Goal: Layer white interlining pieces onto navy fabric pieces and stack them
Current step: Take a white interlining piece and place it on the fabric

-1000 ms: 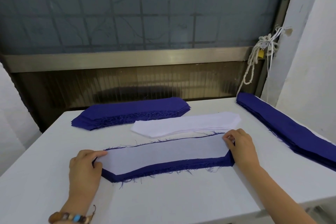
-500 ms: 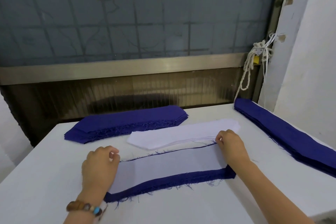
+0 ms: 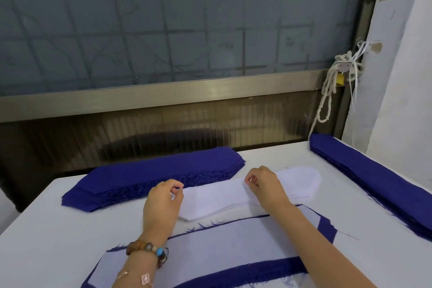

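A stack of white interlining pieces [image 3: 301,182] lies mid-table. My left hand [image 3: 162,206] is at its left end, thumb and forefinger pinched together on the top piece. My right hand [image 3: 265,186] pinches the same stack's far edge near the middle. In front of it, under my forearms, a navy fabric piece [image 3: 247,270] lies flat with a white interlining piece [image 3: 222,241] laid on it. A pile of navy fabric pieces [image 3: 149,177] sits behind the white stack.
A second long pile of navy pieces [image 3: 378,180] runs along the right edge of the white table [image 3: 46,241], next to the wall. A window with a metal sill stands behind the table, and a knotted rope [image 3: 327,100] hangs at its right.
Both hands left the ends of the layered navy piece and moved forward onto the white interlining stack. The view tilted closer to the table.
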A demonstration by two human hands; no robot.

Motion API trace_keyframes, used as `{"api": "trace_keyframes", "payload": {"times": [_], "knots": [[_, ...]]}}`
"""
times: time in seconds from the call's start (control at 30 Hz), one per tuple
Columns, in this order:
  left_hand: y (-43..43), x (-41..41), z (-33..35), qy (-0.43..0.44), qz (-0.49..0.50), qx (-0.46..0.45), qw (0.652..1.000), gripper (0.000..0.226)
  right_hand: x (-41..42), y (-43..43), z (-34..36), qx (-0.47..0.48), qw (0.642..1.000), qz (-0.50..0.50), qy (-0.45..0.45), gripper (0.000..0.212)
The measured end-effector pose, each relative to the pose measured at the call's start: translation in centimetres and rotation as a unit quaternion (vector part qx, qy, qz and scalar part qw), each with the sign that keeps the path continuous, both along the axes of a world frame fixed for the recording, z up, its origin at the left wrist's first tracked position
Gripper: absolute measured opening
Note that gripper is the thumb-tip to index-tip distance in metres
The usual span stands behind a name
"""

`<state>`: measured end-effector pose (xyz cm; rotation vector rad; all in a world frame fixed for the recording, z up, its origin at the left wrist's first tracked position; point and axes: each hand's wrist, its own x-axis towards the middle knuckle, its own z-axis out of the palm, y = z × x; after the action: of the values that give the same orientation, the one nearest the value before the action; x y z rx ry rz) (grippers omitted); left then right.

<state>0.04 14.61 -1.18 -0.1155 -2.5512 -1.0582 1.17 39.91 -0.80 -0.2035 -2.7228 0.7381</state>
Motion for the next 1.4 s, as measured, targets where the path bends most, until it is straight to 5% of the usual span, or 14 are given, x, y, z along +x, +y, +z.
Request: {"api": "trace_keyframes", "payload": {"times": [0.23, 0.37, 0.77, 1.07, 1.4], "knots": [[-1.1, -0.1, -1.6, -0.024, 0.042, -0.115, 0.992, 0.034, -0.1, 0.2, -1.6, -0.034, 0.999, 0.024, 0.033, 0.007], [-1.1, 0.0, -1.7, -0.053, 0.059, -0.151, 0.985, 0.047, -0.1, 0.5, -2.0, 0.024, 0.998, 0.051, 0.042, 0.024], [-1.1, 0.4, -1.0, -0.014, 0.085, -0.237, 0.968, 0.033, -0.1, 0.2, -2.0, 0.150, 0.987, 0.028, 0.044, 0.028], [-1.0, 0.8, -0.5, 0.013, 0.083, -0.120, 0.989, 0.005, 0.1, 0.1, -1.9, 0.130, 0.990, -0.006, 0.062, 0.019], [-0.9, 0.7, -0.9, -0.001, 0.048, 0.045, 0.998, 0.017, -0.1, -0.1, -2.1, 0.112, 0.990, -0.022, 0.082, 0.015]]}}
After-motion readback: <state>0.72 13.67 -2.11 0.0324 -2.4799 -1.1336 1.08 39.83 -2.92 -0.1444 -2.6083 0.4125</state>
